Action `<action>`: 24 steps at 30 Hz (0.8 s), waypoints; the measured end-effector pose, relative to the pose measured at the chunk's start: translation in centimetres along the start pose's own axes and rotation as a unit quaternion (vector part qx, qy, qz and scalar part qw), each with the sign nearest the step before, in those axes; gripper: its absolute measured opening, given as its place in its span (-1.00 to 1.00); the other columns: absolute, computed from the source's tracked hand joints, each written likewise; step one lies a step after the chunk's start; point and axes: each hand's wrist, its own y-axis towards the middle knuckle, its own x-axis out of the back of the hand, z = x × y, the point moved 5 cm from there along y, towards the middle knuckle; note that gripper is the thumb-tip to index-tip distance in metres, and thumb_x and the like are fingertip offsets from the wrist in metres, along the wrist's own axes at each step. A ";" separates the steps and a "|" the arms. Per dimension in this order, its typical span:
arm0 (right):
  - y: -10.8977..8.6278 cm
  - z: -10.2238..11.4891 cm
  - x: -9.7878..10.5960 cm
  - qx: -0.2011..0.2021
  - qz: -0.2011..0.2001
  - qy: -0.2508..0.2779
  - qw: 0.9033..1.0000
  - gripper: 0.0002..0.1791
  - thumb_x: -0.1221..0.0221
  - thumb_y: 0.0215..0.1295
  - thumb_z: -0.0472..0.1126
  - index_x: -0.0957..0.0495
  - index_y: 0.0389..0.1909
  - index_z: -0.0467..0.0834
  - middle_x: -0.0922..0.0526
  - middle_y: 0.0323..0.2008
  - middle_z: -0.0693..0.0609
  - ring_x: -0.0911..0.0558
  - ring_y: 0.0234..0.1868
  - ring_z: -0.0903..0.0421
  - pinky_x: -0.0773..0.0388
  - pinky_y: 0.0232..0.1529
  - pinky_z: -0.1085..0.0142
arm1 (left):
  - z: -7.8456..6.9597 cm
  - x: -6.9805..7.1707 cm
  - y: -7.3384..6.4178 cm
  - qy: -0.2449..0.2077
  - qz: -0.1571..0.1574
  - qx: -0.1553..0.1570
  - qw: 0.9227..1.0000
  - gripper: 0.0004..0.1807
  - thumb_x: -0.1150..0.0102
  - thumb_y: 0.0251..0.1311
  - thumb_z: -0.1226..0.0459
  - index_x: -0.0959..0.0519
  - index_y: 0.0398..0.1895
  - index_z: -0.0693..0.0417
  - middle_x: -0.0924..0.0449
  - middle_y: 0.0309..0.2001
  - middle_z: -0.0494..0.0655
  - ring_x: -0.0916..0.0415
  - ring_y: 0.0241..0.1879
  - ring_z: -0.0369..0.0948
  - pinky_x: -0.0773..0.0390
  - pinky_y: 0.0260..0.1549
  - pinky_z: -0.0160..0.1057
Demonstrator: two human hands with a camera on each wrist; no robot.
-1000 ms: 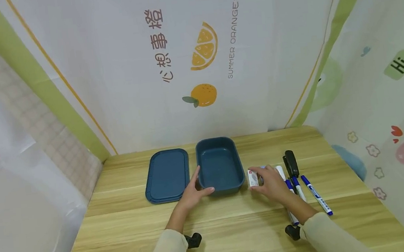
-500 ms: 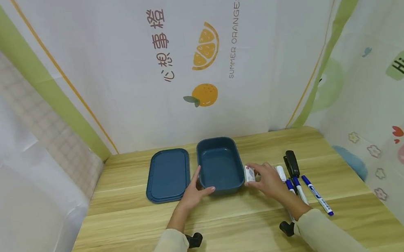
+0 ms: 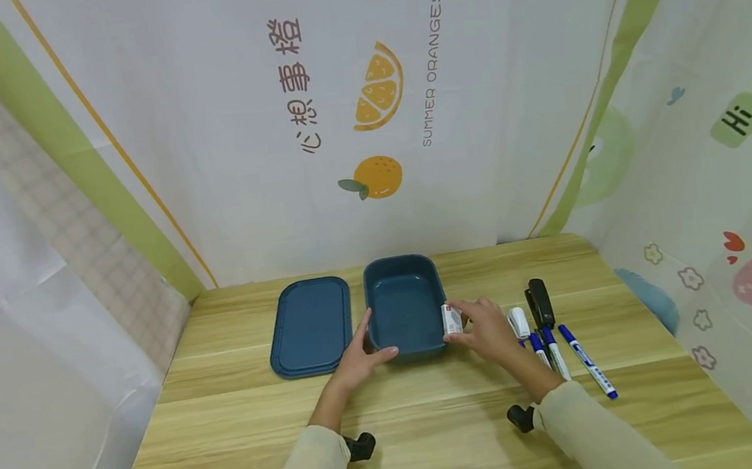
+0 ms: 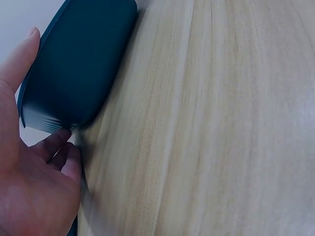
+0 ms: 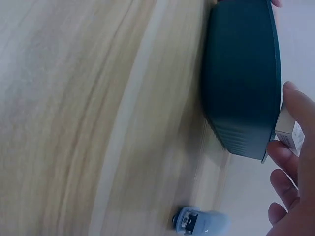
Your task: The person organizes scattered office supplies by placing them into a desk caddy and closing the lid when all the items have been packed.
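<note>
A dark blue rectangular container [image 3: 408,311] stands without its lid on the wooden table. My left hand [image 3: 357,362] steadies its near left corner, thumb along the front wall and fingers by the left side; in the left wrist view curled fingertips [image 4: 61,142] touch the container's end. Between thumb and fingers, my right hand [image 3: 485,330] pinches a small white box [image 3: 451,319] with a red mark. That box is raised at the container's right rim; in the right wrist view, the small white box [image 5: 289,129] is partly hidden by the thumb.
Left of the container lies the matching blue lid [image 3: 311,327]. To the right are a black stapler [image 3: 540,303], a small white object [image 3: 518,323] and several blue-capped markers [image 3: 589,362]. Curtains with printed oranges hang behind the table [image 3: 425,443].
My right hand has carried the small white box leftward and slightly up, from beside the container to its right rim. My left hand has stayed at the container's corner.
</note>
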 end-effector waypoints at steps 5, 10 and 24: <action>0.1 0.2 -0.2 -0.013 0.010 -0.002 1.000 -0.25 -0.46 0.00 0.09 -0.51 0.26 -0.01 -0.45 -0.49 0.18 -0.34 -0.39 0.13 -0.26 -0.41 0.26 | 0.0 0.0 0.0 0.002 -0.002 0.008 1.000 0.09 -0.37 0.14 0.01 0.16 0.58 -0.19 0.10 0.49 0.27 0.03 0.42 0.21 -0.21 0.21 0.24; 0.5 0.5 -0.4 -0.013 0.017 0.002 1.000 -0.26 -0.44 0.04 0.07 -0.48 0.28 -0.01 -0.40 -0.56 0.21 -0.32 -0.42 0.12 -0.24 -0.40 0.24 | -0.4 0.1 -0.2 0.000 0.000 0.015 1.000 0.07 -0.37 0.16 0.08 0.15 0.58 -0.16 0.09 0.49 0.30 0.03 0.42 0.23 -0.20 0.21 0.25; 1.5 1.0 -1.4 -0.014 0.027 -0.020 0.999 -0.28 -0.45 0.00 0.10 -0.52 0.25 0.05 -0.37 -0.59 0.18 -0.28 -0.43 0.10 -0.10 -0.33 0.18 | -0.6 -0.2 -0.1 0.014 -0.012 0.007 1.000 0.07 -0.37 0.17 0.12 0.16 0.58 -0.12 0.07 0.47 0.35 -0.02 0.39 0.27 -0.24 0.18 0.26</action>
